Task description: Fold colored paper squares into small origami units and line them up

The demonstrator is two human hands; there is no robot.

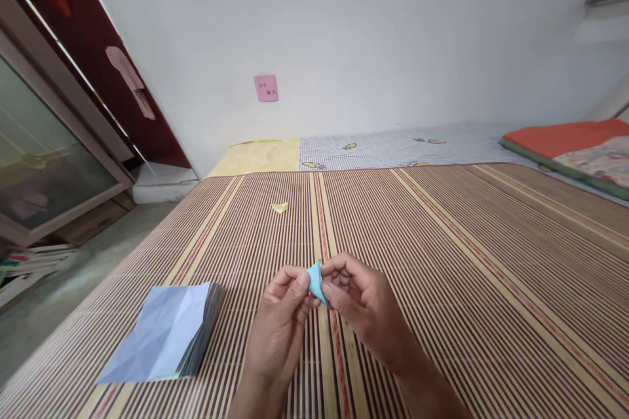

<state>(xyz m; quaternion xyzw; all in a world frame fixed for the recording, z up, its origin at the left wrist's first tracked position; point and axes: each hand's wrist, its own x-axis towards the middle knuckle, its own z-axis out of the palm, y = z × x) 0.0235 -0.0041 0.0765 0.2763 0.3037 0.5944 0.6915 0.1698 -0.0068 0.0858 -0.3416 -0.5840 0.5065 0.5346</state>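
Both my hands meet over a striped bamboo mat [442,261] and pinch a small folded piece of light blue paper [315,282]. My left hand [280,327] grips its left side between thumb and fingers. My right hand [361,304] pinches its right side, fingers curled. The paper is held a little above the mat. To the left of my left hand lies a stack of square paper sheets [164,334] with a creased pale blue sheet on top. A small folded yellow paper piece [280,207] rests farther back on the mat.
Beyond the mat lie a yellow and a checked patterned sheet [373,147]. An orange-topped folded blanket [574,147] sits at the far right. A pink note [266,88] sticks on the white wall. A glass-fronted cabinet [44,163] and the floor are at the left.
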